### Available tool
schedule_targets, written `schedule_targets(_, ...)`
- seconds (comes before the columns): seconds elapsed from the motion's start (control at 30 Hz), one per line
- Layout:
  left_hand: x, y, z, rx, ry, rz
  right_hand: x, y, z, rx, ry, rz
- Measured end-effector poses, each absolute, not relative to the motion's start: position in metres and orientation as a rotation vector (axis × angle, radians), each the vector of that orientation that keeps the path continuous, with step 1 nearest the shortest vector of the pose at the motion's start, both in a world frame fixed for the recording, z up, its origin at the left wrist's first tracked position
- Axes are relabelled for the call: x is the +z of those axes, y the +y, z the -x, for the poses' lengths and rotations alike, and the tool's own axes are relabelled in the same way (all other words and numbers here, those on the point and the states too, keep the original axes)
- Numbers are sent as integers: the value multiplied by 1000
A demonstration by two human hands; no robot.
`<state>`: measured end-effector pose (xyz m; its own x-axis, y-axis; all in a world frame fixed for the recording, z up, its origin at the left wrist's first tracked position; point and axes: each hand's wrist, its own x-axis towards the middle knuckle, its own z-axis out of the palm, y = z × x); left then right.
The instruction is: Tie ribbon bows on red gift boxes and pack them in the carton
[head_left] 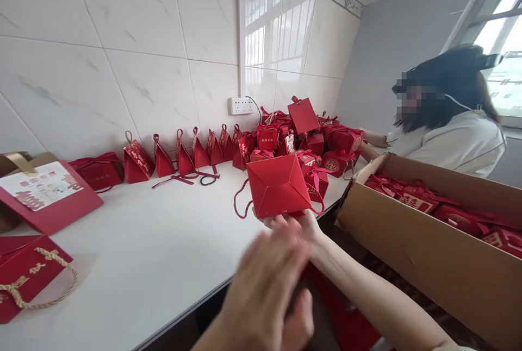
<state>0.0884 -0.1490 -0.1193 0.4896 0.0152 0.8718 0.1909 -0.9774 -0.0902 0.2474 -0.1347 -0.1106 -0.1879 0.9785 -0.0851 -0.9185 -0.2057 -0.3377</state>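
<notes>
A red gift box (279, 185) with twisted red cord handles is tilted so that its folded panel faces me. Its lower edge rests in my right hand (299, 223), whose fingers are mostly hidden under and behind the box. Closer to me, my left hand (261, 286) is held up in front of my right wrist, blurred by motion. The fingers of this hand are stretched out and the thumb stands apart, with nothing visible in it. Behind the held box lies a pile of red gift boxes (267, 138) with ribbons.
Small triangular red boxes (138, 161) line the wall on the white table (163, 253). Larger red bags (44, 193) stand at left. A cardboard box (411, 242) of red boxes is at right. Beyond it, a person (452, 139) reaches toward the pile. A power socket (242, 105) is on the wall.
</notes>
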Motion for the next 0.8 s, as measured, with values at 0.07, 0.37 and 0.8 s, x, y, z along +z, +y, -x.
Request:
schedule_targets(0.07,-112,-144,-87,-1450,-439,2541,-115,-138,-247,1706,-249,354)
schedule_targets(0.37,-161,-161,-104,-1236,-19,3031,-126,-157,-269,1527,-319,521)
schedule_targets(0.8,-262,-128,-139,436,-791,3425,-109,-246,-336,-324,-1325,1391)
